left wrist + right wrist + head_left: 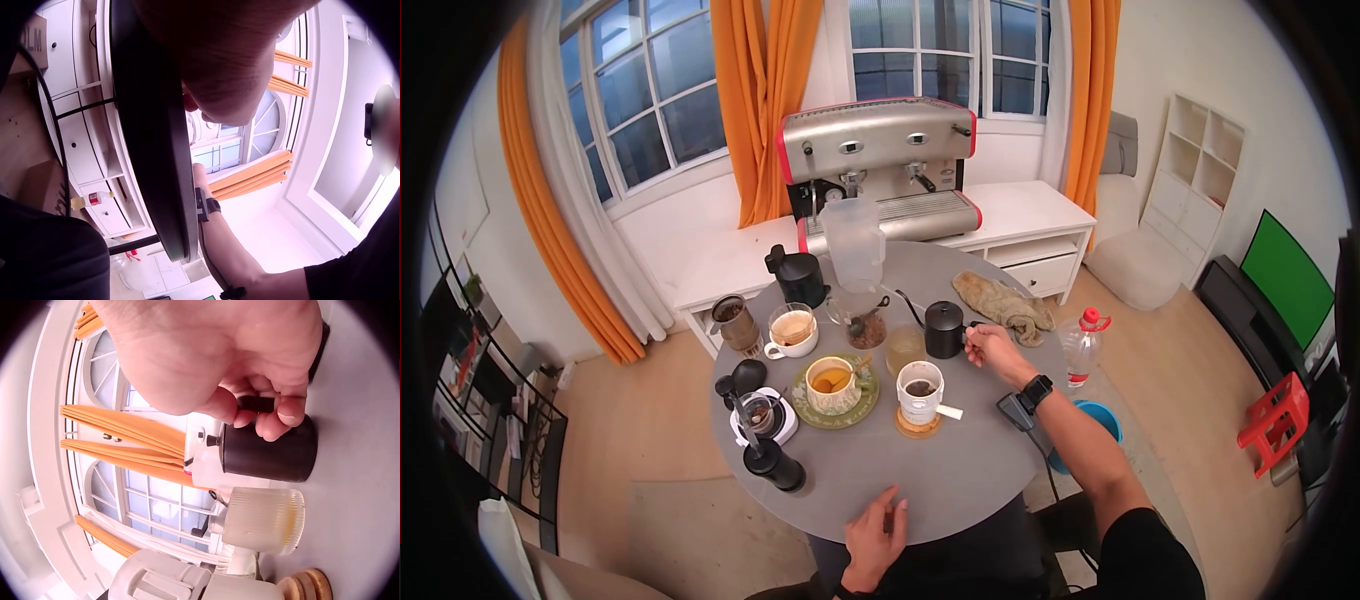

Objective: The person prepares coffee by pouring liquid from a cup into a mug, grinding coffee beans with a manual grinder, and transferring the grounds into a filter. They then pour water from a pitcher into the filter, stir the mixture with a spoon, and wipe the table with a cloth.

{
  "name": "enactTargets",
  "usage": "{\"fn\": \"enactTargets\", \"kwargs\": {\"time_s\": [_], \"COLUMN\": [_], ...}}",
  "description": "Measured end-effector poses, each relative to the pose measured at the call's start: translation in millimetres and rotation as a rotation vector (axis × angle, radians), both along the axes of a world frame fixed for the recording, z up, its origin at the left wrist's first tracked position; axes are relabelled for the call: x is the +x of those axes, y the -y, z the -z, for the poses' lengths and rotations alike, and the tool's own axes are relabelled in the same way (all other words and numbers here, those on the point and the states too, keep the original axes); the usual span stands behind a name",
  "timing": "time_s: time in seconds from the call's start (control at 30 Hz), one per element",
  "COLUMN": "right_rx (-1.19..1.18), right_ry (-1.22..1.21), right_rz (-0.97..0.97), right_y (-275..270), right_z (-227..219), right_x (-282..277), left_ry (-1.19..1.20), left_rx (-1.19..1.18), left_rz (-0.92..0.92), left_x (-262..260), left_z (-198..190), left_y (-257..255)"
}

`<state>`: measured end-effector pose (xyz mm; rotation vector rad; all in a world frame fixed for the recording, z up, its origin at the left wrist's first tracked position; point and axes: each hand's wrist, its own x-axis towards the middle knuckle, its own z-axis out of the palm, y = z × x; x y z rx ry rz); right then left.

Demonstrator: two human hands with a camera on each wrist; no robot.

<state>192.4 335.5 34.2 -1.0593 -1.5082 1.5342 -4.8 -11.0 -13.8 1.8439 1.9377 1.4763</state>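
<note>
At the table's right side my right hand [994, 354] grips the handle of a black gooseneck kettle [944, 330]; in the right wrist view its fingers curl round the handle, and the kettle [269, 450] stands upright on the table. My left hand [876, 535] rests at the front edge of the table, fingers loose, holding nothing. Between the hands, a white dripper [919, 382] with dark coffee grounds sits over a round wooden coaster [917, 428]. Just left of the kettle is a ribbed glass [265, 519] with a little yellowish liquid.
A patterned cup [833, 400] of amber drink stands on a green saucer [808, 412]. Leftward are a hand grinder [774, 466], a white scale [778, 432], a glass cup [792, 345] and a black pot [800, 278]. A crumpled towel [1005, 305] lies behind the right hand.
</note>
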Motion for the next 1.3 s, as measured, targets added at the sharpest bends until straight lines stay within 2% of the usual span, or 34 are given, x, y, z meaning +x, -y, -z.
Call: {"fn": "enactTargets", "kwargs": {"time_s": [0.33, 0.43, 0.53, 0.63, 0.73, 0.83, 0.97, 1.07, 1.17, 1.2, 1.3], "right_rx": [-0.013, 0.106, 0.804, 0.650, 0.612, 0.647, 0.658, 0.673, 0.928, 0.874, 0.815], "right_ry": [-0.008, 0.228, 0.727, 0.910, 0.918, 0.841, 0.785, 0.834, 0.906, 0.978, 1.107], "right_rz": [-0.046, 0.135, 0.431, 0.341, 0.293, 0.211, 0.146, 0.241, 0.228, 0.062, -0.109], "right_y": [-6.4, -9.4, -22.7, -11.2, -9.7, -42.5, -58.4, -79.7, -118.5, -128.0, -153.5], "right_z": [-0.7, -10.4, 12.7, 7.6, -1.4, 16.3, 11.8, -4.4, 10.7, 10.7, 29.4], "right_x": [7.3, 19.7, 39.0, 48.1, 42.5, 32.1, 13.4, 9.1, 28.5, 39.5, 49.8], "left_ry": [0.013, 0.004, -0.006, -0.020, -0.026, -0.041, -0.034, -0.022, -0.042, -0.054, -0.059], "left_rx": [-0.007, -0.006, -0.012, -0.011, -0.034, -0.021, -0.033, -0.044, -0.033, -0.029, 0.015], "left_rz": [-0.007, -0.008, -0.004, -0.001, 0.007, -0.007, -0.016, -0.024, -0.021, -0.017, -0.021], "left_x": [2.2, 0.8, 0.5, 0.7, 0.6, 1.4, 1.1, 1.4, 2.5, 1.6, 2.0], "left_z": [-0.5, 1.5, -0.3, -0.6, 0.8, 0.7, 1.0, 2.8, 0.9, 1.8, 5.0], "left_y": [-0.1, -0.1, 0.6, 0.1, 0.3, -0.2, -0.1, -1.0, -1.1, -1.1, -3.1]}}
